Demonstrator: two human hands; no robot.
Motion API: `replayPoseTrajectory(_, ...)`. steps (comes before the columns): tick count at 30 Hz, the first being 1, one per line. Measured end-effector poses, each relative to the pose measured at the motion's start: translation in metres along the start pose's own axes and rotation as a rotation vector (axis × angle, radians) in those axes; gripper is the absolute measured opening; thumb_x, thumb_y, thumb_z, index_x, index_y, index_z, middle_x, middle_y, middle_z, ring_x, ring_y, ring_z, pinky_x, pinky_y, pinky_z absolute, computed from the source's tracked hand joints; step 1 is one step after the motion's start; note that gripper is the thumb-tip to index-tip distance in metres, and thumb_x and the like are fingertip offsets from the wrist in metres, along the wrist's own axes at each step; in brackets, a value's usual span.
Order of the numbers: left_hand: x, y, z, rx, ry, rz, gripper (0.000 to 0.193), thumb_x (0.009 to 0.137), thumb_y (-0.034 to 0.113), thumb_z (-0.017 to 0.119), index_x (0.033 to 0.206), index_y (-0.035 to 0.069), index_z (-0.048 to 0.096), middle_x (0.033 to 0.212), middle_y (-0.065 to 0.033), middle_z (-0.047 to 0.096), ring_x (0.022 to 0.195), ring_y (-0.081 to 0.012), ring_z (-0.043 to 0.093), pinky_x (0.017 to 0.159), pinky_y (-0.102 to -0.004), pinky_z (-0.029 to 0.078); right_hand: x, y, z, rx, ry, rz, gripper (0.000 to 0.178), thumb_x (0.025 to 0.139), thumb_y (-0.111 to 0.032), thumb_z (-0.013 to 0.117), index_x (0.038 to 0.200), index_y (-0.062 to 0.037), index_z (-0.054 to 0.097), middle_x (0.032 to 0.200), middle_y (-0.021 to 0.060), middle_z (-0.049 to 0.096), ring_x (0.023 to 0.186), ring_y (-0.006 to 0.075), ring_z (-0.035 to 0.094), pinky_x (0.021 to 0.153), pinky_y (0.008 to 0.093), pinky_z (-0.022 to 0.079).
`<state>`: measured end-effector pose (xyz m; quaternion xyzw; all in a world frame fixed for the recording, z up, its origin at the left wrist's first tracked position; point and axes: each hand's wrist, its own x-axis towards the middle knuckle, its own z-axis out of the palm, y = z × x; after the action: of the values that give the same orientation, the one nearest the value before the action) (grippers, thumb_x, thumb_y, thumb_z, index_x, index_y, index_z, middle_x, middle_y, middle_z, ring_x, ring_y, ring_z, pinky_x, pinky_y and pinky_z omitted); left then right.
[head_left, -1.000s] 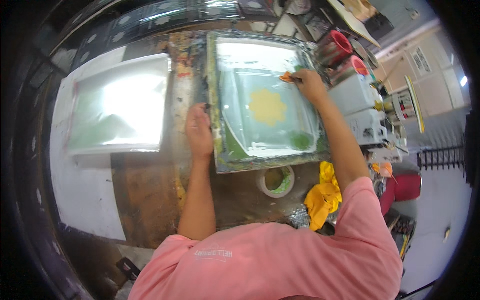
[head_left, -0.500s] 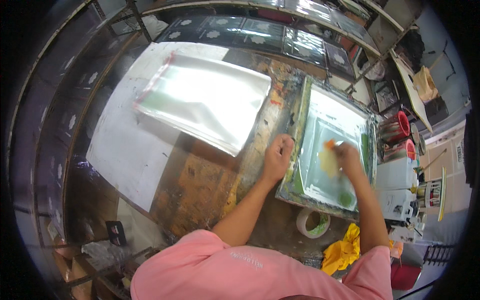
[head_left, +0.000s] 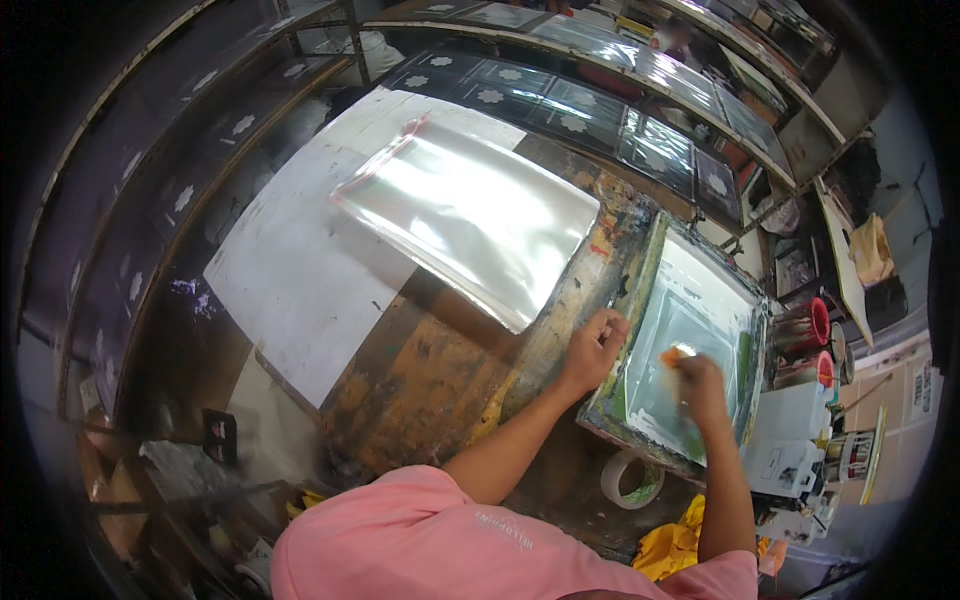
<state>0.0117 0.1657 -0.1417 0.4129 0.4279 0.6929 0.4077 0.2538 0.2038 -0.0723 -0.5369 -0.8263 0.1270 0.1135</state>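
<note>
On the stained surface point(head_left: 420, 375), clear plastic sheets point(head_left: 490, 220) lie left of the screen frame point(head_left: 641, 446). The left hand point(head_left: 595, 352) curls at the frame's left rail, its hold unclear; the right hand point(head_left: 701, 388) pinches an orange scrap point(head_left: 676, 356) over its mesh point(head_left: 700, 312), seemingly wiping, so even pressure seems needed next.

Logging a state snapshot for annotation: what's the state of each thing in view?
Left hand: partly curled beside the screen frame's edge, contact unclear
Right hand: closed on the orange scrap, motion-blurred
Orange scrap: held over the mesh
Screen frame: flat, mesh streaked white
Plastic film: lying flat, glossy
White sheet: spread out, partly covered
Tape roll: on its side
Yellow cloth: crumpled
</note>
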Motion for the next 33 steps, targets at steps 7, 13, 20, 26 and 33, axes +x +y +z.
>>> replayPoseTrajectory(7,-0.001,-0.004,-0.006,0.094,-0.077,-0.069,0.031,0.110,0.032,0.059,0.111,0.002,0.066,0.089,-0.0026,0.063,0.086,-0.0093,0.058,0.078,-0.0297,0.047,0.028,0.000,0.016,-0.107,0.112,-0.004,0.017,0.083,-0.004,0.069,0.095,0.0003,0.079,0.088,0.0236,0.069,0.083,0.0420,0.068,0.076,0.0471,0.054)
replayPoseTrajectory(13,0.002,-0.008,-0.005,0.053,-0.043,-0.005,0.028,0.108,0.033,0.061,0.108,0.005,0.066,0.083,0.0022,0.058,0.072,-0.0070,0.051,0.065,-0.0280,0.045,0.013,0.026,-0.002,-0.238,0.160,0.372,0.022,0.094,-0.013,0.065,0.107,-0.0045,0.079,0.100,0.0238,0.070,0.094,0.0396,0.071,0.083,0.0488,0.054)
replayPoseTrajectory(20,0.003,-0.010,-0.015,0.028,-0.106,-0.028,0.034,0.114,0.031,0.050,0.113,0.000,0.065,0.088,0.0019,0.056,0.079,-0.0063,0.050,0.070,-0.0244,0.042,-0.007,-0.001,0.016,-0.069,0.023,-0.068,0.023,0.094,-0.010,0.059,0.104,-0.0045,0.078,0.110,0.0192,0.074,0.102,0.0368,0.071,0.096,0.0434,0.054)
replayPoseTrajectory(26,0.001,-0.001,-0.011,0.049,-0.070,-0.069,0.045,0.115,0.039,0.044,0.113,0.000,0.066,0.074,0.0053,0.045,0.067,-0.0053,0.041,0.061,-0.0235,0.033,-0.008,0.024,0.008,0.006,0.382,0.339,0.024,0.091,-0.010,0.063,0.107,-0.0080,0.081,0.107,0.0192,0.075,0.097,0.0363,0.072,0.089,0.0438,0.056)
replayPoseTrajectory(33,0.003,0.007,-0.010,0.063,-0.063,-0.059,0.046,0.115,0.038,0.042,0.112,0.000,0.066,0.075,0.0052,0.045,0.067,-0.0044,0.039,0.060,-0.0227,0.031,0.011,-0.003,0.017,-0.004,-0.024,-0.293,0.026,0.086,-0.002,0.069,0.109,-0.0079,0.081,0.103,0.0172,0.073,0.097,0.0318,0.071,0.089,0.0433,0.055)
